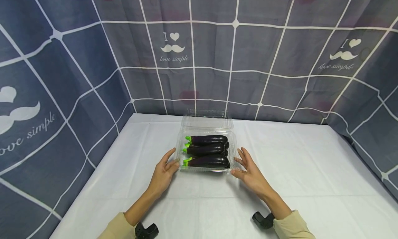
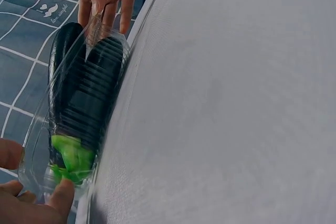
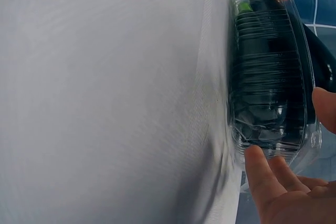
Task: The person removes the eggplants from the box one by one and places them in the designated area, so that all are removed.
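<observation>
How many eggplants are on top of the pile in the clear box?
3 on top: the back eggplant, the middle eggplant and the front eggplant. Others peek out underneath; some may be hidden.

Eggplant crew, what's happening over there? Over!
Left hand and right hand at opposite ends of clear container. Eggplants inside, lid open. Nothing visibly in the way.

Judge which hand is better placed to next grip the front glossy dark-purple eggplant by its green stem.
Left, probably: the left hand touches the clear plastic box beside the green stem, while the right hand is at the rounded end of the eggplant.
</observation>
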A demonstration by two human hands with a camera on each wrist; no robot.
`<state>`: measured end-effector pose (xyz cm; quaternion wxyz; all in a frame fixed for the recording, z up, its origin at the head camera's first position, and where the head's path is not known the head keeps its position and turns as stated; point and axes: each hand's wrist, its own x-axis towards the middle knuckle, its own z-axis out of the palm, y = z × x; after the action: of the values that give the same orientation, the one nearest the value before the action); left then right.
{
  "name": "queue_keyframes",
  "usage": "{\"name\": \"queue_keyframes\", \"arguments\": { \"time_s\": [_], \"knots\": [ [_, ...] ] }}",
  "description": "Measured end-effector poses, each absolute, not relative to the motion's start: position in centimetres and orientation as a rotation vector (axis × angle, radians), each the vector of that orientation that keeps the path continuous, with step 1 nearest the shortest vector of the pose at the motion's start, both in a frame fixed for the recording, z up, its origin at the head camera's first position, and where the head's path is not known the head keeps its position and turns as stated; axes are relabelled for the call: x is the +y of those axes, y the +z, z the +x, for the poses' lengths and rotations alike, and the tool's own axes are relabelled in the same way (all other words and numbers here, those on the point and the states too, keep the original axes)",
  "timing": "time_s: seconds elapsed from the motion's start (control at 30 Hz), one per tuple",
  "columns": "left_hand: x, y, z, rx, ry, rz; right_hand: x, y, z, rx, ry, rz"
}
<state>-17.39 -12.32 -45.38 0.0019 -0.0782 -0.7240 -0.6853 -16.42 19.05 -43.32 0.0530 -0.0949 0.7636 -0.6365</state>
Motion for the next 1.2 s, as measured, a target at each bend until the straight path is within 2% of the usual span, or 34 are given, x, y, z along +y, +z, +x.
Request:
{"name": "queue_keyframes", "arguments": {
  "time_s": [0.5,0.87,1.2],
  "knots": [
    [-13.0,-44.9,-18.5,-2.391,-2.019,-0.303,19.3,-43.4,-16.6,2.329,-1.905,-0.318],
    [-14.7,-45.1,-21.6,-2.57,-1.893,-0.77,19.4,-43.3,-16.7,2.338,-1.878,-0.322],
    [-14.8,-45.1,-22.4,-2.637,-1.856,-0.747,20.1,-42.4,-17.0,2.393,-1.771,-0.31]
  ]
}}
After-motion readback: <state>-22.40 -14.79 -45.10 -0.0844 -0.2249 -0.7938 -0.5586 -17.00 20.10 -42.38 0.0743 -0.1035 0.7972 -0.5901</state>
